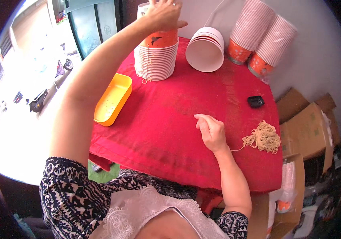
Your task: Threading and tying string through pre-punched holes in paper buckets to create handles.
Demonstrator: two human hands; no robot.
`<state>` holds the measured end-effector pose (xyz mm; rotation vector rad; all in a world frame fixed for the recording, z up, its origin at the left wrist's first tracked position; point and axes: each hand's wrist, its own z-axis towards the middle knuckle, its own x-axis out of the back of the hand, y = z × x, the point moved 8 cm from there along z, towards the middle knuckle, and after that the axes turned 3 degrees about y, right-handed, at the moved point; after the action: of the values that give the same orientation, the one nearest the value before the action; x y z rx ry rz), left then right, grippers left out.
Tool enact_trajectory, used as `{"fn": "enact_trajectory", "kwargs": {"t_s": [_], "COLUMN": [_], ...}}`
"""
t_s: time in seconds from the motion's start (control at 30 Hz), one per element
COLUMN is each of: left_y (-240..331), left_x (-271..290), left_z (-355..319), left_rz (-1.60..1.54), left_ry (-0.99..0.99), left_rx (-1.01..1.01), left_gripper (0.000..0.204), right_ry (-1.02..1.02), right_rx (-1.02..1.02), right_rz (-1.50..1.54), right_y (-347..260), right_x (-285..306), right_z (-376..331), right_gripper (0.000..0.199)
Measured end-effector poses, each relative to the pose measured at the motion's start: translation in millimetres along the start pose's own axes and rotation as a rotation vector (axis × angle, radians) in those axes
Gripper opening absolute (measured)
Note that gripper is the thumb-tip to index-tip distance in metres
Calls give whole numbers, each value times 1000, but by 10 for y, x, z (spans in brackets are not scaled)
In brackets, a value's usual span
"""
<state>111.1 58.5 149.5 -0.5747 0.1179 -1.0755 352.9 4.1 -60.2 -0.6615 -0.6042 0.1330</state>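
My left hand [164,16] reaches over the top of a tall stack of paper cups [155,63], its thumb held out to the side and some fingertips cut off by the upper edge. The stack shows white rims below and an orange printed cup wall above. Beige string [149,63] hangs down its front. My right hand [211,133] is closed above the middle of the table, thumb against the curled fingers; what it may hold is hidden. A strand from the heap of beige string [264,138] runs to my right wrist and disappears there.
On the red tablecloth [170,131] are a yellow tray [116,95] at left, white paper tubs [205,49] lying on their side, and a small black object [255,101]. Two wrapped cup stacks [254,28] lean against the wall. Cardboard boxes [308,131] stand at right.
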Motion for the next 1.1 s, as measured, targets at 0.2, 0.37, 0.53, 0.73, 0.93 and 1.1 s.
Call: {"fn": "enact_trajectory", "kwargs": {"t_s": [0.2,0.37,0.53,0.73,0.93,1.1], "left_y": [828,1163,1320,1424,1416,1455], "left_x": [-25,-631,-1056,-1321,-1286,-1170], "left_z": [-48,-183,-170,-232,-263,-226], "left_rz": [-540,-683,-685,-672,-667,-675], "left_ry": [-134,-265,-171,-174,-120,-234], "left_rx": [-146,-60,0,149,122,-33], "left_gripper": [11,15,15,13,17,23], "right_ry": [3,-1,6,11,-30,-17], "right_rx": [86,89,120,176,161,171], "right_rz": [-31,-59,-55,-67,-64,-54], "right_y": [-138,-160,-213,-273,-284,-262], "right_x": [30,26,50,61,20,26], "right_z": [4,26,24,23,18,29], "right_gripper": [23,21,18,13,13,13]}}
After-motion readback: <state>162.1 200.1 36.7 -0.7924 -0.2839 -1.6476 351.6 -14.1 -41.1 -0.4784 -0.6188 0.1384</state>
